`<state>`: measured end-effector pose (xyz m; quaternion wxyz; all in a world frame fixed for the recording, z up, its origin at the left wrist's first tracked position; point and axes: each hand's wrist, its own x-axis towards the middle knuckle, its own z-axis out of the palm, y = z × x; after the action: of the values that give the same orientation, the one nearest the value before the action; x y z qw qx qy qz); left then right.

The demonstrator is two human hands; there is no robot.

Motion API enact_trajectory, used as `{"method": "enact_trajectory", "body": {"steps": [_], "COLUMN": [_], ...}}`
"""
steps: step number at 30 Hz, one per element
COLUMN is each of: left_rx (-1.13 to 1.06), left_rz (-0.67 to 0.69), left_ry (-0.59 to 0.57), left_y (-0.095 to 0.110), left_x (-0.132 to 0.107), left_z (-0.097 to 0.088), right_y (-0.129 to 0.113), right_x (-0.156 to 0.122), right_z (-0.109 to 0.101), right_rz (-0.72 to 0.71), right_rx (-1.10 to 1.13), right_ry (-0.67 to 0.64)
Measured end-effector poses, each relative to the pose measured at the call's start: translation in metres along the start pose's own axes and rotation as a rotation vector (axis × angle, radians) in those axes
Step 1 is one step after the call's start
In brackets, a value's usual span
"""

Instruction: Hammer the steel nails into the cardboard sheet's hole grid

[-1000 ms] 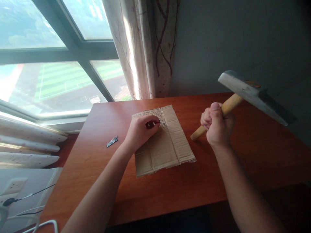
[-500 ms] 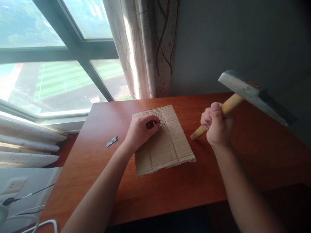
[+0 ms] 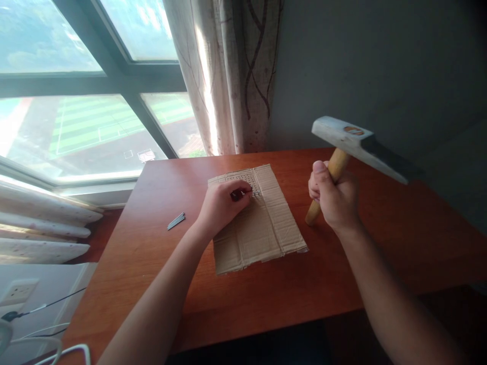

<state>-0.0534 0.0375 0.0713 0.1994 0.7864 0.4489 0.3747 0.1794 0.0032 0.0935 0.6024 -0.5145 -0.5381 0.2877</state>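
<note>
My right hand (image 3: 337,197) is wrapped round the wooden handle of a hammer (image 3: 344,137), raised above the table to the right of the cardboard. The hammer's pale steel head tilts down to the right. On the upper part of a brown cardboard sheet (image 3: 262,230), my left hand (image 3: 222,205) pinches a nail between thumb and fingers; most of the nail is hidden by them. Rows of small dark holes or dots (image 3: 247,179) cover the cardboard just beyond those fingertips. Several loose nails (image 3: 176,221) lie together on the table, left of my left hand.
The cardboard lies on a reddish-brown wooden table (image 3: 144,289). A window (image 3: 125,81) and a patterned curtain (image 3: 228,101) stand behind, with a dark wall (image 3: 361,61) at the right. Cables (image 3: 49,301) and a wall socket (image 3: 19,292) are at the lower left.
My right hand has brought the hammer left, its head swinging toward the cardboard and its handle turning more upright. My left hand has stayed in its place on the cardboard.
</note>
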Motion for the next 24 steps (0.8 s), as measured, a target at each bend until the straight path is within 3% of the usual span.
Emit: {"method": "enact_trajectory", "body": {"steps": [6, 9, 12, 17, 20, 24], "left_rx": [-0.002, -0.005, -0.017, -0.027, -0.031, -0.032], "left_rz": [0.004, -0.005, -0.009, -0.014, -0.004, 0.005], "left_ry": [-0.006, -0.008, -0.005, 0.004, 0.005, -0.002], "left_y": [-0.002, -0.003, -0.003, -0.003, -0.003, -0.003], "left_x": [-0.001, -0.001, -0.001, 0.0, 0.0, -0.001], "left_z": [0.002, 0.002, 0.003, 0.003, 0.003, 0.003], "right_y": [-0.013, -0.02, -0.023, -0.031, -0.04, -0.045], "right_x": [0.01, 0.017, 0.021, 0.022, 0.024, 0.028], "right_z": [-0.016, -0.018, -0.015, -0.011, -0.011, -0.012], "right_rz": [0.16, 0.23, 0.264, 0.252, 0.245, 0.131], "right_rx": [-0.264, -0.292, -0.309, -0.364, -0.424, -0.516], "right_ry": [-0.395, -0.633, -0.774, -0.845, -0.836, -0.786]}}
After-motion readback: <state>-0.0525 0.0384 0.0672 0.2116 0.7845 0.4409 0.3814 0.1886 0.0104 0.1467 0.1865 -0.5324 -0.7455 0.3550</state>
